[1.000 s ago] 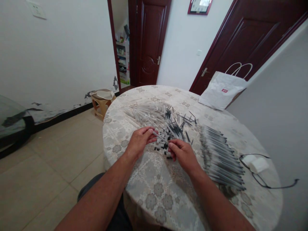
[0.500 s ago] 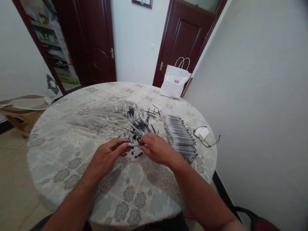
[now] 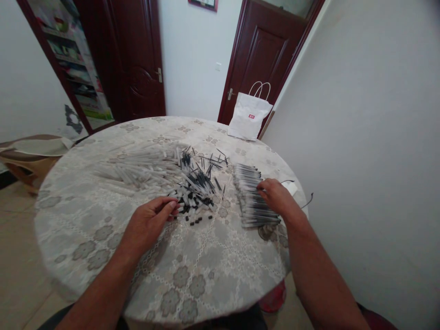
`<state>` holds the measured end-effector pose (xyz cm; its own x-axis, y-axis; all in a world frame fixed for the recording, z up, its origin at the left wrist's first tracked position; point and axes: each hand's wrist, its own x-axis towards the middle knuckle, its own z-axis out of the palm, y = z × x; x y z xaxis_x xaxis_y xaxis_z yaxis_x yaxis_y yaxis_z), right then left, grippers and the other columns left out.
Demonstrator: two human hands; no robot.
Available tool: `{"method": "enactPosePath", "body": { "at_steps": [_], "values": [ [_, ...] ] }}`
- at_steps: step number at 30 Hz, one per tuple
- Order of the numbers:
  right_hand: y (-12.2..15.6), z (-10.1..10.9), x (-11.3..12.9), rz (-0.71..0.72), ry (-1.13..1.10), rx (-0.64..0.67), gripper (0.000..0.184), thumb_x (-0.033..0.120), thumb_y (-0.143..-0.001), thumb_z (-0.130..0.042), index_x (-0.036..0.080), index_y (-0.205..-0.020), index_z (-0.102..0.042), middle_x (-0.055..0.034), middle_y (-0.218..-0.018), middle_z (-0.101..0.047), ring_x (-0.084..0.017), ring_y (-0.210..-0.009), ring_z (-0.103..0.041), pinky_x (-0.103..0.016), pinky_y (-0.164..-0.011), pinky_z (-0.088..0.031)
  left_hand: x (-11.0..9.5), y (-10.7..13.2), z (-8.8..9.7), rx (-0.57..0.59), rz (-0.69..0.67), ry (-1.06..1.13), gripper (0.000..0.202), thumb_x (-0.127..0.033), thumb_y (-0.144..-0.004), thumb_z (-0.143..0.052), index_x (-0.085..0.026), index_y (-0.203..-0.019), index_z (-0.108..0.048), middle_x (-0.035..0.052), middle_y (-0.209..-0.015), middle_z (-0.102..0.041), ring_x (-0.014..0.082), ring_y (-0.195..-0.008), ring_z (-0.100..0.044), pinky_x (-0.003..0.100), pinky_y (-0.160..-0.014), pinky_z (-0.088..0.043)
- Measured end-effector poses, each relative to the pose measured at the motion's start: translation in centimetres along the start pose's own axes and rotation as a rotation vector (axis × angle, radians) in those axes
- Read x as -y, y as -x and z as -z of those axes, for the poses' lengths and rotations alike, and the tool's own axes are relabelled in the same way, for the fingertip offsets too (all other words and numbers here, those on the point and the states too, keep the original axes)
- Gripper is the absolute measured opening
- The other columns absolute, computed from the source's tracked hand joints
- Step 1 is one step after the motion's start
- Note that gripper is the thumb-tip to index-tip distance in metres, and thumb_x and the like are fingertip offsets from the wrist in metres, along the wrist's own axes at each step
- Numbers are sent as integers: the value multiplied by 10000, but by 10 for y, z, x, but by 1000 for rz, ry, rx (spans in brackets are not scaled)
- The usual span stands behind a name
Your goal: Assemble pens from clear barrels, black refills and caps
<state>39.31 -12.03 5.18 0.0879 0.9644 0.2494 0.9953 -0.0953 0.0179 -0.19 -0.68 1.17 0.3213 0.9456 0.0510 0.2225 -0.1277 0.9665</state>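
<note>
My left hand rests on the round table, fingers curled loosely beside small black caps and a heap of black-tipped refills. Whether it holds anything is hidden. My right hand lies on the right side of a neat row of assembled pens, fingers bent down onto them. A pile of clear pen barrels spreads to the left of the refills.
A white paper bag stands at the table's far edge against the wall. A white object with a black cord lies behind my right hand. A wooden stool sits left of the table; dark doors stand behind.
My right hand left the middle, where both hands met over a pen, and moved right onto the row of assembled pens. The left hand stayed near the caps.
</note>
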Motion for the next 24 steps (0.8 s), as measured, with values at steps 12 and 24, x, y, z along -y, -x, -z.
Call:
{"method": "enactPosePath", "body": {
  "at_steps": [12,24],
  "values": [
    [5,-22,-6,-33,-15,-30,221,102,-904,-566,160,-1023,-744,-112,-1010,-693,-246,-1007,-612,-337,-934,-446,1,-3,1,-37,-12,-35,382,-521,-841,-679,-181,-994,-763,86,-923,-790,251,-833,-743,323,-731,-595],
    [0,-7,35,16,-65,-115,238,167,-963,-499,137,-1056,-716,-134,-1018,-686,-255,-1014,-619,-339,-937,-457,6,-2,6,-82,-48,-23,358,-500,-884,-623,-181,-993,-745,70,-895,-784,239,-822,-739,318,-706,-576]
  ]
}}
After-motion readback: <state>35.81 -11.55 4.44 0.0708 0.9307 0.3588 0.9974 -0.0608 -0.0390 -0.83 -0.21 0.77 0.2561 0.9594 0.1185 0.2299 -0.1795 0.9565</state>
